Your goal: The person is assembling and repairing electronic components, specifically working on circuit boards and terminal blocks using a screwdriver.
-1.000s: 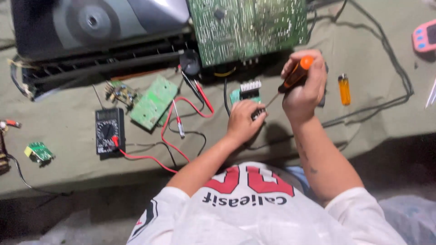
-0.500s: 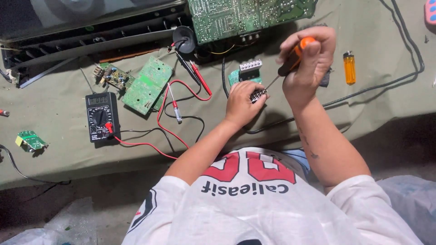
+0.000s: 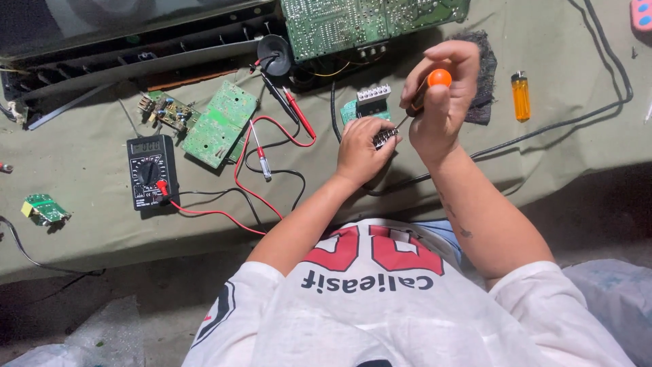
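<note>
At centre of tabletop: both hands meeting over one small part, just below the big green board.
Left hand: closed around a small dark component, pinning it against the cloth; likely pressed down so it cannot twist under the tool.
Right hand: wrapped tight around a screwdriver, orange cap showing at the top of the fist, shaft slanting down-left to the component; held high on the handle, probably for turning force.
Component position: between the two hands, just beside a small teal module with pale terminal blocks; fine details too small to tell.
Large circuit board: lying solder side up at the far edge, touching the dark chassis; seemingly flipped for access.
Multimeter: well to the left, face up, red and black leads trailing toward the hands, probes resting near the chassis; parked within reach, not in use.
Loose green board: between multimeter and hands, set aside flat.
Smaller green board: far left, apart from everything.
Orange lighter: right of the hands, upright on the cloth, untouched.
Black cable: looping around the right side, clear of the hands.
</note>
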